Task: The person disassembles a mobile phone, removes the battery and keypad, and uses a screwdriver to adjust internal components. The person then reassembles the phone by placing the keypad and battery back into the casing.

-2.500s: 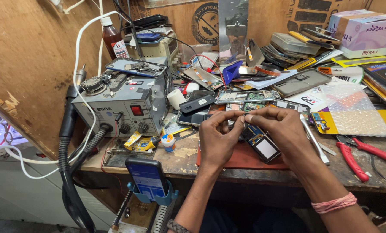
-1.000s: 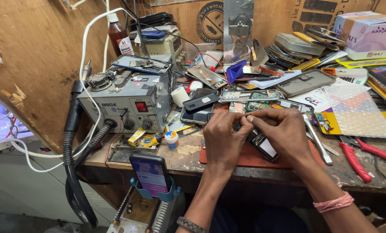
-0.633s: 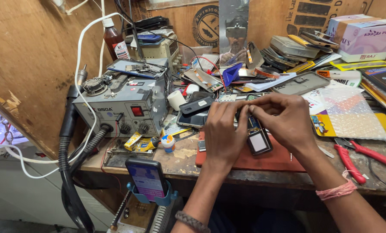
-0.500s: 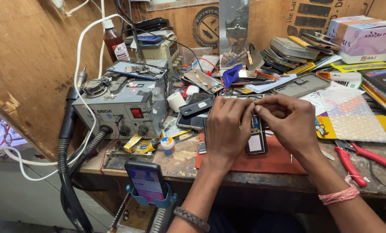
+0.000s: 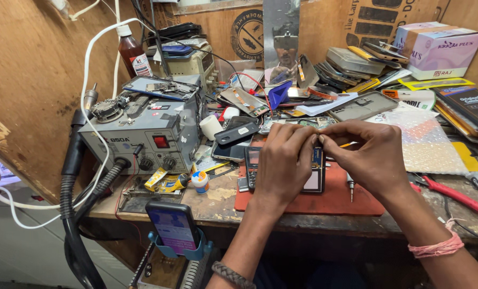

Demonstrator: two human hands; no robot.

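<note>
Both hands meet over a red mat at the front of a cluttered wooden bench. The left hand is curled, its fingers closed around the upper part of a small open phone, which sits just under the palm and partly hidden by it; only the lower pale panel and a strip of blue inside show. The right hand comes in from the right with its fingertips pinched together at the top edge of the same phone, touching the left hand's fingertips. Whether something tiny sits in that pinch cannot be made out.

A second dark phone lies on the mat just left of the left hand. A small screwdriver rests on the mat below the right hand. Red-handled pliers lie to the right, near the wrist. A grey hot-air station stands well to the left, and a phone in a blue holder is clipped at the bench's front edge.
</note>
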